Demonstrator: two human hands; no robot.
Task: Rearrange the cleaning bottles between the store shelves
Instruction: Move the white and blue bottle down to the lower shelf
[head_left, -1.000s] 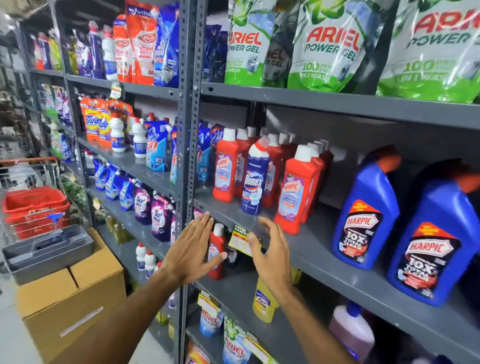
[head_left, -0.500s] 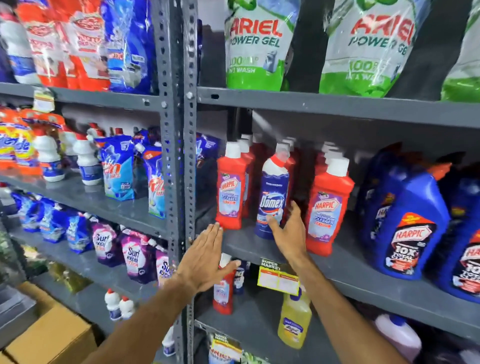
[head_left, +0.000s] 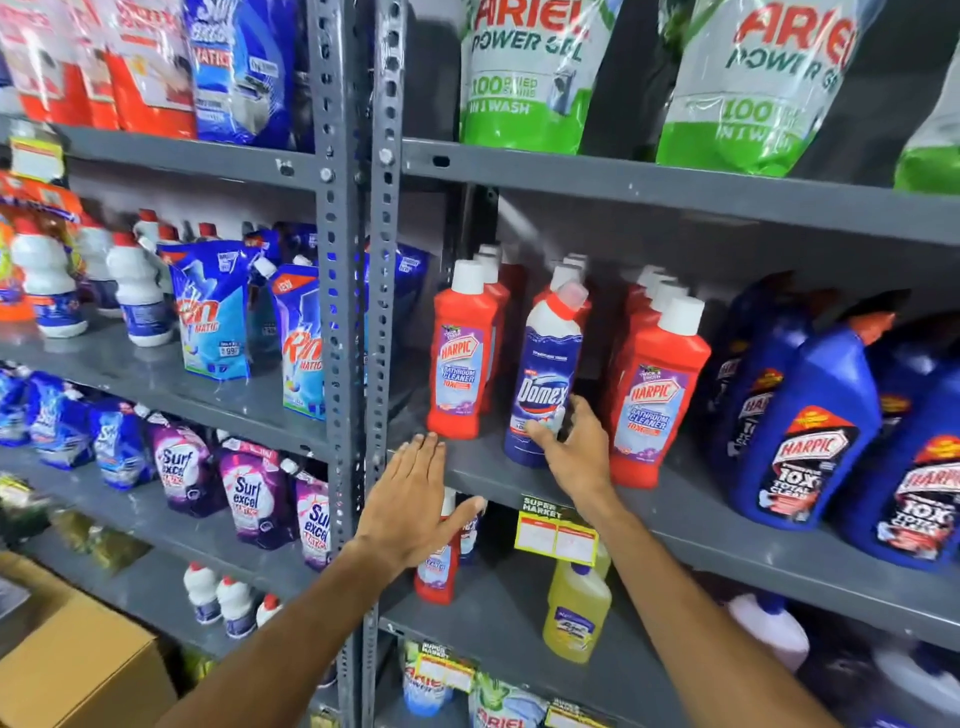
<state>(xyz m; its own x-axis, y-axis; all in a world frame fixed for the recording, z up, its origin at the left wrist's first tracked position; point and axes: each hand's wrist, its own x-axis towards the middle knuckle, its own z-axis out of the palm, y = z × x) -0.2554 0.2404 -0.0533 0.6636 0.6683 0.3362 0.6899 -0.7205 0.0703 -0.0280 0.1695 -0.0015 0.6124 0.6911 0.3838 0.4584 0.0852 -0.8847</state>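
Observation:
A blue Domex bottle (head_left: 545, 379) with a white neck stands on the grey middle shelf (head_left: 483, 475) between rows of red Harpic bathroom cleaner bottles (head_left: 462, 358). My right hand (head_left: 574, 452) has its thumb and fingers curled round the Domex bottle's lower part. My left hand (head_left: 415, 501) is flat with straight fingers, its fingertips at the shelf's front edge, holding nothing. Another red Harpic row (head_left: 657, 395) stands right of the Domex bottle. One small red Harpic bottle (head_left: 439, 566) stands on the shelf below, partly behind my left hand.
Large blue Harpic jugs (head_left: 810, 431) fill the shelf's right side. A yellow bottle (head_left: 576, 613) stands below a price tag (head_left: 556, 535). A grey upright post (head_left: 358, 312) splits the shelving; pouches and white bottles sit on the left. A cardboard box (head_left: 78, 670) lies at bottom left.
The view came closer to the shelf. My right hand rose from the shelf edge to the Domex bottle and closed round its base. My left hand rose to the shelf edge.

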